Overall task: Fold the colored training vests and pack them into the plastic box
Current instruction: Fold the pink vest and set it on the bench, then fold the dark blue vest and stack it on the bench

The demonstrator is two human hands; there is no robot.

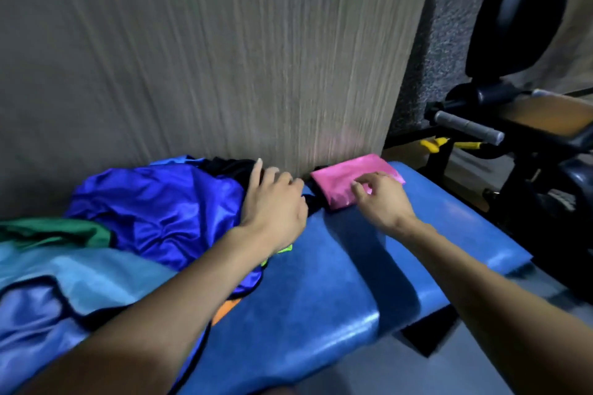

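At the nine o'clock edge of my view, a crumpled dark green vest (pixel 54 231) lies against the base of the wall, with a pale sky-blue fabric sheet (pixel 80 269) spread just below it and a shiny periwinkle vest with black piping (pixel 29 324) at eight o'clock. Toward the centre, a glossy royal-blue satin vest (pixel 160 212) is heaped on the padded blue vinyl bench (pixel 321 298), and a black garment (pixel 231 167) shows behind it at about eleven o'clock from my left hand. Slivers of neon yellow-green cloth (pixel 282 249) and orange cloth (pixel 224 309) peek out beside my left forearm.

My left hand (pixel 272 202) rests palm down on the right edge of the royal-blue heap, fingers spread and loose, gripping nothing. At one o'clock from it, a neatly folded pink satin vest (pixel 340 183) sits on the bench, its far edge close to the grey wood-grain wall panel (pixel 224 58). My right hand (pixel 382 199) is over the near right part of that pink vest, fingertips curled toward it; motion blur keeps me from telling whether they pinch the fabric or only touch it.

At two to three o'clock, black gym equipment with a grey foam-covered bar (pixel 468 128) and a yellow strap (pixel 433 144) stands beyond the bench end.
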